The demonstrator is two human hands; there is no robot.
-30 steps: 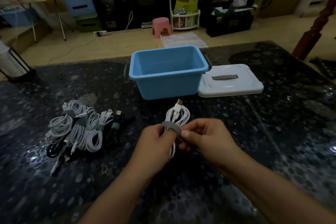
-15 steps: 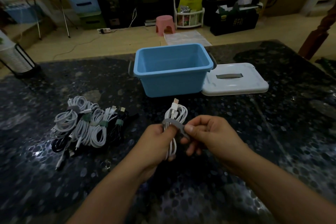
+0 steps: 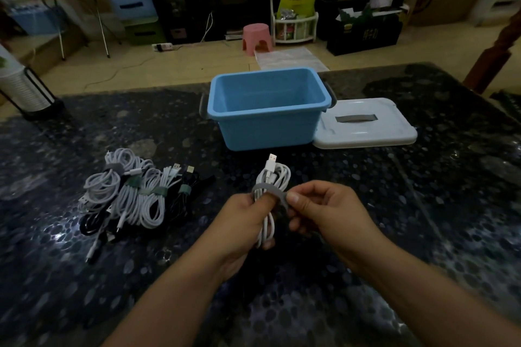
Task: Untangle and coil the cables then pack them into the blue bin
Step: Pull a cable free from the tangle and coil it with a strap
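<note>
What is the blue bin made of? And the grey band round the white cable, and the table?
The blue bin looks like plastic: one even colour, smooth moulded rim. The grey band looks like soft fabric, maybe a hook-and-loop strap: matte and bends round the white cable. The table looks like polished stone: dark, speckled, shiny reflections.

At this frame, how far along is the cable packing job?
Done: several coiled cables, each banded with a strap, lie at the table's left. In hand: the left hand grips a white coiled cable while the right hand pulls its grey strap around it. Left: the blue bin looks empty, its white lid off beside it, so nothing is packed.
</note>
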